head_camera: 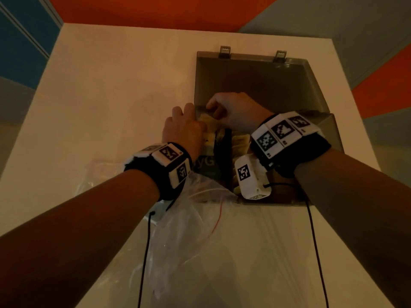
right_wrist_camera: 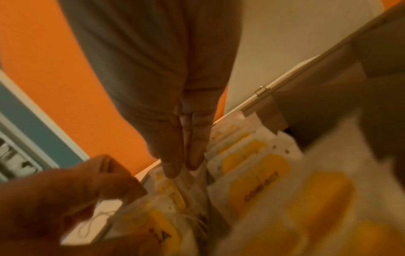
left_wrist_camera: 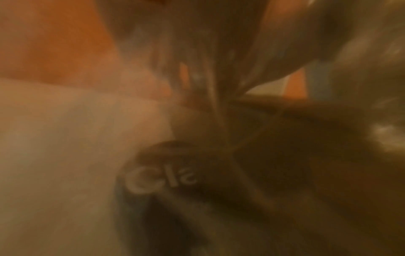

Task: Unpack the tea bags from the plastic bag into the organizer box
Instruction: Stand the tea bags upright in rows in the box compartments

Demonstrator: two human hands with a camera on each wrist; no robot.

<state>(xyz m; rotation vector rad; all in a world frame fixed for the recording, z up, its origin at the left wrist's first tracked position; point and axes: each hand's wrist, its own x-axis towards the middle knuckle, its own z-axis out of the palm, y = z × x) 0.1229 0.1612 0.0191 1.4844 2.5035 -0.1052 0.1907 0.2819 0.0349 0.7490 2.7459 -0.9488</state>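
The smoky organizer box (head_camera: 333,138) stands open on the white table, its lid (head_camera: 255,81) laid back. Rows of yellow tea bags (head_camera: 241,141) (right_wrist_camera: 263,173) fill its left part. My right hand (head_camera: 235,110) (right_wrist_camera: 184,166) reaches down into the box, its straight fingers (right_wrist_camera: 173,155) pressed together against the tea bags. Beside it at the box's left wall, my left hand (head_camera: 182,127) (right_wrist_camera: 76,190) curls round a bundle of stringed tea bags (right_wrist_camera: 153,225). The clear plastic bag (head_camera: 200,230) lies crumpled in front of the box. The left wrist view is blurred.
A dark packet with pale letters (head_camera: 204,162) (left_wrist_camera: 160,180) lies under my left wrist at the box's near left corner. Black cables (head_camera: 144,252) hang from both wristbands over the bag. The white table (head_camera: 111,96) ends at an orange and grey floor.
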